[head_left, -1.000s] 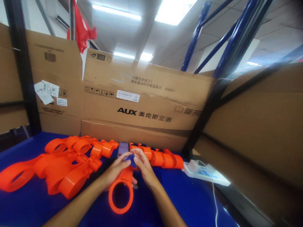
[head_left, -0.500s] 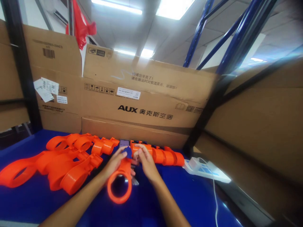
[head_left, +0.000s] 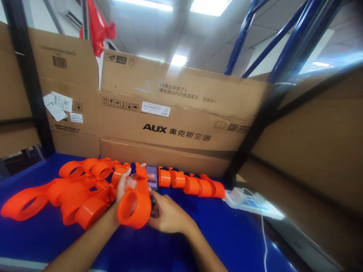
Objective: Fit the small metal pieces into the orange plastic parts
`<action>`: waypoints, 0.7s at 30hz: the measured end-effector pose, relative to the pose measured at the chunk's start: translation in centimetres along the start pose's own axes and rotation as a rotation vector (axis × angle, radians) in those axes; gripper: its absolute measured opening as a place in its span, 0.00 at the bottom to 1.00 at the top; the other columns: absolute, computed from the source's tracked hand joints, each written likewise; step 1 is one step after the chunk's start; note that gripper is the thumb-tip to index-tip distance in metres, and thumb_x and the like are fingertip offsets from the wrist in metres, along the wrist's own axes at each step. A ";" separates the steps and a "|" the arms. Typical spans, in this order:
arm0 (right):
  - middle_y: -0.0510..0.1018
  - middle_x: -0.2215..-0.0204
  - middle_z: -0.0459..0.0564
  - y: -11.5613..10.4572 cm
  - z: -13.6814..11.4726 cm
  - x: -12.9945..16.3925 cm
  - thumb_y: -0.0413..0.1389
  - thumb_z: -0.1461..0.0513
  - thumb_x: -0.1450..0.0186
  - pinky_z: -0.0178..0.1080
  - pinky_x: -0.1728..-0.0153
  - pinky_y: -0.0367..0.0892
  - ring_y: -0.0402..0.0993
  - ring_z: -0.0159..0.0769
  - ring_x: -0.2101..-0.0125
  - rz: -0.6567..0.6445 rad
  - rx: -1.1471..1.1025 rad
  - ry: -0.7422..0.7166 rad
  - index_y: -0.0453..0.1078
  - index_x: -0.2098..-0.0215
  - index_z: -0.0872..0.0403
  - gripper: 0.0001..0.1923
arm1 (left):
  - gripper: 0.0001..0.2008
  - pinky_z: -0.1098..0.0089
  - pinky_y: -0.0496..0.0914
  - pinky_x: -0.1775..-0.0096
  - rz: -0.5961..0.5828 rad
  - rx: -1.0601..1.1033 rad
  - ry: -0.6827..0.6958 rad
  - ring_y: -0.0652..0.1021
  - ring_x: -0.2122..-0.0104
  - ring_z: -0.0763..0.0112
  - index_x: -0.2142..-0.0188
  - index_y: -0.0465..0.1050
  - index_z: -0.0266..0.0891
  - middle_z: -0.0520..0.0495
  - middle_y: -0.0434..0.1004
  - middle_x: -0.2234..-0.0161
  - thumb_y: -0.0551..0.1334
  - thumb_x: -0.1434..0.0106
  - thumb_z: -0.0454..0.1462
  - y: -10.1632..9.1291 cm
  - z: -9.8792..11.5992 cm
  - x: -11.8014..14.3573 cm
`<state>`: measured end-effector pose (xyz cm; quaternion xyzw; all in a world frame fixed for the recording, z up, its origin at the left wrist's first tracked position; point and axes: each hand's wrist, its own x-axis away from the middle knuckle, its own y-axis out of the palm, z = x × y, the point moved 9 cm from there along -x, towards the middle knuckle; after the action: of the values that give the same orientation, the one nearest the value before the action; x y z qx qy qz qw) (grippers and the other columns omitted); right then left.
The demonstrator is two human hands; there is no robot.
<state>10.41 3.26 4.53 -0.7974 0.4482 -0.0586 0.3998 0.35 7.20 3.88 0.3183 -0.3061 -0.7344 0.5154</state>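
Head view, left to right: a heap of orange ring-ended plastic parts [head_left: 70,192] lies on the blue counter [head_left: 232,238] in the lower left of the frame. Just right of it, the left hand [head_left: 124,185] is wrapped around the neck of one orange ring part [head_left: 135,206], lifted off the counter with its ring end turned toward the camera; a small dark blue piece [head_left: 133,167] shows at the part's far end, above the fingers. The right hand [head_left: 167,216] sits low at centre, loosely curled, its fingertips against the ring's right side; whether it pinches anything is hidden by the ring. Behind the hands a phone [head_left: 152,176] lies flat, partly covered. Further right runs a row of short orange cylinders [head_left: 190,183], then a white power strip [head_left: 252,204] with a cable, its end cut by blur. Cardboard boxes [head_left: 176,117] wall the back.
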 end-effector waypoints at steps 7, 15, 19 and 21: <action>0.79 0.74 0.42 -0.1 -0.1 -0.5 0.62 0.65 0.45 0.30 0.77 0.63 0.70 0.30 0.78 0.037 -0.120 -0.017 0.74 0.55 0.53 0.18 | 0.32 0.66 0.73 0.73 -0.019 0.000 -0.007 0.80 0.77 0.64 0.39 0.66 0.39 0.42 0.83 0.63 0.59 0.39 0.52 0.3 -0.4 0.0; 0.71 0.84 0.37 0.4 3.2 -0.3 0.60 0.66 0.46 0.27 0.84 0.57 0.65 0.27 0.86 -0.028 -0.316 0.137 0.73 0.62 0.54 0.12 | 0.35 0.65 0.73 0.73 -0.016 -0.046 0.008 0.80 0.75 0.62 0.38 0.63 0.41 0.41 0.83 0.62 0.60 0.40 0.54 -1.5 -0.9 -0.9; 0.67 0.88 0.36 -3.3 5.3 -0.2 0.55 0.65 0.45 0.26 0.85 0.54 0.62 0.26 0.88 0.219 -0.370 0.203 0.71 0.67 0.55 0.08 | 0.37 0.65 0.73 0.70 -0.002 -0.088 0.028 0.82 0.73 0.60 0.36 0.60 0.41 0.40 0.84 0.61 0.62 0.40 0.52 -2.5 -1.5 -1.4; 0.65 0.89 0.35 -5.7 5.9 0.3 0.56 0.64 0.45 0.27 0.84 0.54 0.60 0.25 0.88 0.426 -0.383 0.194 0.70 0.68 0.55 0.06 | 0.37 0.63 0.74 0.67 -0.020 -0.101 0.010 0.82 0.71 0.58 0.35 0.59 0.40 0.39 0.84 0.61 0.63 0.41 0.51 -2.2 -2.0 -1.4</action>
<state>17.03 8.07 4.44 -0.7369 0.6444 0.0362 0.2009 1.04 8.88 1.15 0.2986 -0.2629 -0.7524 0.5250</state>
